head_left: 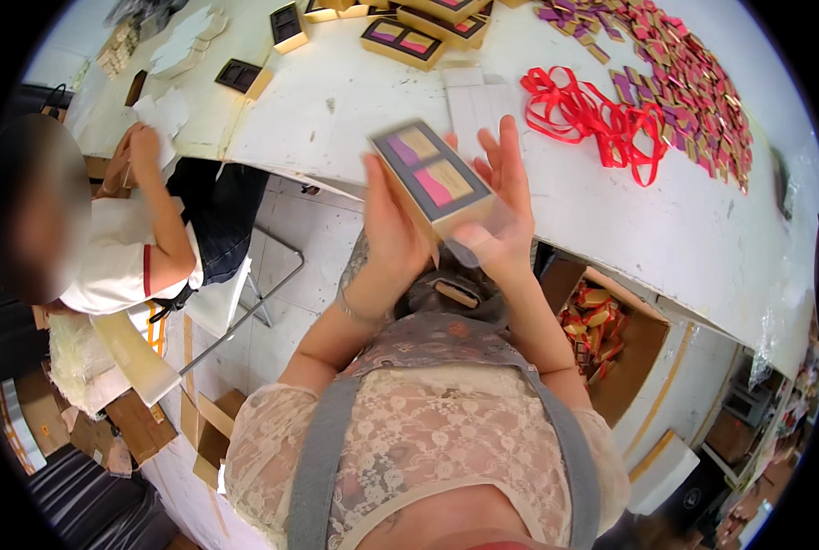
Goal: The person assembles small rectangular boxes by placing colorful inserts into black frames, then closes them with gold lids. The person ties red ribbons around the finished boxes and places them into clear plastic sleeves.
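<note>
My left hand (391, 220) is closed around a gold gift box (425, 174), tilted above the table's near edge. Two wrapped pieces show in the box's dark insert, one purple and gold, the other pink and gold. Beside its near right corner is my right hand (509, 202), its fingers stretched up and apart and its thumb against the end of the box. Something clear, like a plastic sleeve (494, 222), shows blurred between that hand and the box; its full shape I cannot make out.
The white table (336, 119) holds filled gold boxes (402, 46), red ribbon loops (565, 110) and a large spread of wrapped pieces (694, 92). A co-worker's hands (134, 151) work at the left. Below the table, at right, stands a carton (634, 367) of gold, red-ribboned items.
</note>
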`<act>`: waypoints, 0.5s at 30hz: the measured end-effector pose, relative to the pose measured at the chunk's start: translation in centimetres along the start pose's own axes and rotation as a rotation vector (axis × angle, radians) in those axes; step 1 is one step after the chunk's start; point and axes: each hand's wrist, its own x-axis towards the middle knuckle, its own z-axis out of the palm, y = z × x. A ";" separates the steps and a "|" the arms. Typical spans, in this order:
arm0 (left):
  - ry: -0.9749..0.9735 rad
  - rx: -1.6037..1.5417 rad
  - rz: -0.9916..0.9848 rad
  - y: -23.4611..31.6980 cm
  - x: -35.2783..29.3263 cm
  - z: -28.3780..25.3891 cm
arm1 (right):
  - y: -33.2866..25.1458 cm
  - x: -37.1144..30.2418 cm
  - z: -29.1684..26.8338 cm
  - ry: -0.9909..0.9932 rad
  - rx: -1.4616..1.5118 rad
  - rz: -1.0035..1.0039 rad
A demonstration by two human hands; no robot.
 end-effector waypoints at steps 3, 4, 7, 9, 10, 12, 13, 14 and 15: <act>0.025 0.469 -0.148 -3.5 -2.5 -2.6 | -0.7 0.1 -0.7 0.137 0.145 -0.068; 0.025 0.628 0.058 -4.1 -2.8 -3.0 | -1.2 0.2 -0.6 0.230 0.153 -0.041; -0.088 1.015 0.457 -3.7 -2.6 -2.3 | -2.2 1.3 -1.1 0.362 0.015 0.305; -0.270 1.170 0.417 -2.0 -2.0 -1.2 | -1.3 0.3 -0.7 0.254 -0.142 0.324; -0.349 1.231 0.416 -1.7 -1.5 -1.1 | -1.8 0.3 -0.5 0.261 -0.092 0.352; -0.276 1.060 0.142 -1.3 -1.5 -1.6 | -0.9 -0.4 -1.2 0.206 -0.011 0.375; -0.241 0.972 0.008 -1.0 -1.4 -1.4 | -0.3 -0.6 -1.7 0.181 0.031 0.384; -0.186 0.882 -0.087 -1.0 -1.9 -1.0 | 0.4 -0.5 -2.2 0.164 -0.111 0.231; -0.215 0.911 -0.069 -1.3 -2.0 -1.2 | 0.5 -0.9 -2.1 0.200 0.001 0.247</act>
